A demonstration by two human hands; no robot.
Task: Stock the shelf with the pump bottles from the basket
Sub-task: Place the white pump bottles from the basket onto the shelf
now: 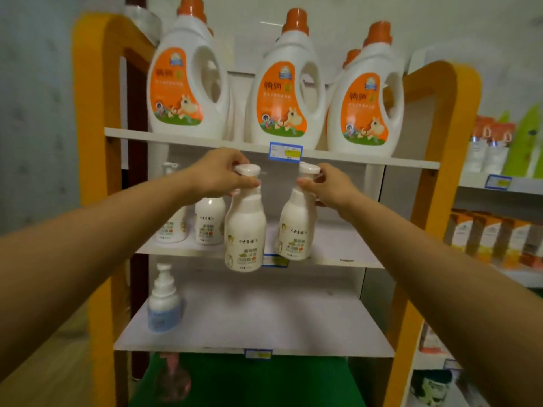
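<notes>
My left hand (pixel 219 173) grips the pump head of a white pump bottle (pixel 245 230), which hangs in the air just in front of the middle shelf (pixel 338 248). My right hand (pixel 326 183) grips the neck of a second white pump bottle (pixel 295 230), whose base is at the middle shelf's front edge. Two matching white bottles (pixel 208 220) stand at the left of that shelf. The green basket (pixel 264 380) shows at the bottom, under the lowest board.
Three large white detergent jugs with orange caps (pixel 289 92) fill the top shelf. A white and blue pump bottle (pixel 163 304) stands at the left of the lower shelf (pixel 264 324). Orange side panels (pixel 432 142) frame the unit. Another rack with boxes (pixel 493 239) stands to the right.
</notes>
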